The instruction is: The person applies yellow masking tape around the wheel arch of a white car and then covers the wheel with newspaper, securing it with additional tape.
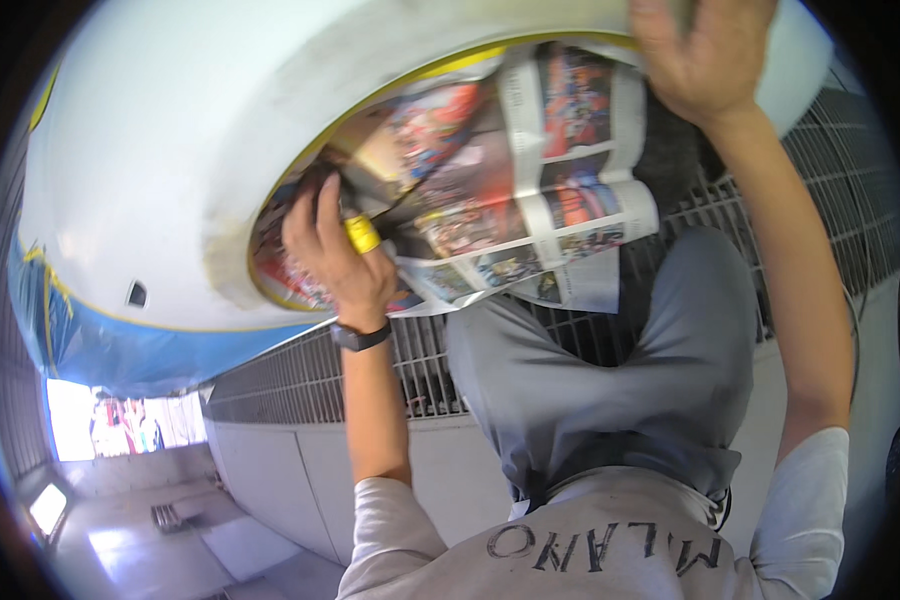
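A curved white car body panel (140,180) has a wheel arch edged with yellow masking tape (460,65). Printed newspaper sheets (490,200) cover the arch opening and hang loose along the lower side. At the arch's left end, my left hand (342,250) reaches against the paper by the taped rim. A yellow roll of tape (362,233) sits within its curled fingers, partly hidden and a little blurred. My right hand (705,60) rests spread on the panel beside the arch's right end; its fingertips run out of the picture.
Blue masking film (170,355) wraps the panel's lower left. Metal floor grating (310,370) runs beneath me, bordered by pale floor plates (270,470). A dark tyre (670,150) shows behind the paper. Thin cables (855,200) lie at the right. My bent knees (705,270) are close under the arch.
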Demonstrator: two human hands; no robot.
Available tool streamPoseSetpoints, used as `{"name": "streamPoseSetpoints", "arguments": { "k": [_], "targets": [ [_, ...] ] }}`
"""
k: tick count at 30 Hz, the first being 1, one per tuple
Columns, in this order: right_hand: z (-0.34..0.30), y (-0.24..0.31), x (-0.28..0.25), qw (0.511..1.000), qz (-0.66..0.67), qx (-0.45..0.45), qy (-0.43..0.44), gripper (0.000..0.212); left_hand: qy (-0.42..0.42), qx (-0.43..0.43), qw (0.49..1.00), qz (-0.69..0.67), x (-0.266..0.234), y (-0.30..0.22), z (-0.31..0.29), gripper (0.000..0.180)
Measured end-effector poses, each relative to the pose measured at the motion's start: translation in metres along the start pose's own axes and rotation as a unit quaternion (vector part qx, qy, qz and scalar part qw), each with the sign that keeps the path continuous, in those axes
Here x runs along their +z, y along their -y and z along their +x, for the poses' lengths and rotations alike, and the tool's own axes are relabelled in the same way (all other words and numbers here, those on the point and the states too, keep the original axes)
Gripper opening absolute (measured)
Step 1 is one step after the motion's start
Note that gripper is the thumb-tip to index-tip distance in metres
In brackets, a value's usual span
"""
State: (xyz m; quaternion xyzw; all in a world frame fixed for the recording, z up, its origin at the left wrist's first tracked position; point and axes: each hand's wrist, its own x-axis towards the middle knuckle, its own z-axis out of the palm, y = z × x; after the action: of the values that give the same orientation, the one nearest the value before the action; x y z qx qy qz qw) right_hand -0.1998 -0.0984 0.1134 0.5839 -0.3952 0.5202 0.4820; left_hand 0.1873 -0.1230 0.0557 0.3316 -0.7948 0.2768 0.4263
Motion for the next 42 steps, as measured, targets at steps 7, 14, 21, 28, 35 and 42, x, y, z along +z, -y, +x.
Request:
{"name": "streamPoseSetpoints", "arguments": {
  "k": [7,14,21,28,35,42],
  "targets": [
    [-0.020,0.005,-0.017,0.982,0.130,0.116,-0.069,0.048,0.194,0.180,0.964,-0.017,0.010,-0.060,0.032,0.058],
    [-0.105,0.070,-0.096,0.946,0.176,0.258,0.085,0.051,0.191,0.137,0.967,0.097,0.030,-0.057,0.070,0.063],
    [-0.137,0.097,-0.097,0.862,0.153,0.420,0.241,0.062,0.144,0.078,0.973,0.163,0.035,-0.082,0.066,0.070],
    [-0.135,0.083,-0.061,0.849,0.082,0.454,0.259,0.048,0.213,0.179,0.960,-0.014,0.060,-0.119,0.067,0.075],
    [-0.143,0.089,-0.056,0.861,0.141,0.443,0.204,0.050,0.088,0.167,0.982,0.005,0.051,-0.091,0.097,0.060],
    [-0.161,0.088,-0.059,0.864,0.115,0.436,0.225,0.045,0.099,0.134,0.985,0.034,0.049,-0.101,0.080,0.069]
  ]
}}
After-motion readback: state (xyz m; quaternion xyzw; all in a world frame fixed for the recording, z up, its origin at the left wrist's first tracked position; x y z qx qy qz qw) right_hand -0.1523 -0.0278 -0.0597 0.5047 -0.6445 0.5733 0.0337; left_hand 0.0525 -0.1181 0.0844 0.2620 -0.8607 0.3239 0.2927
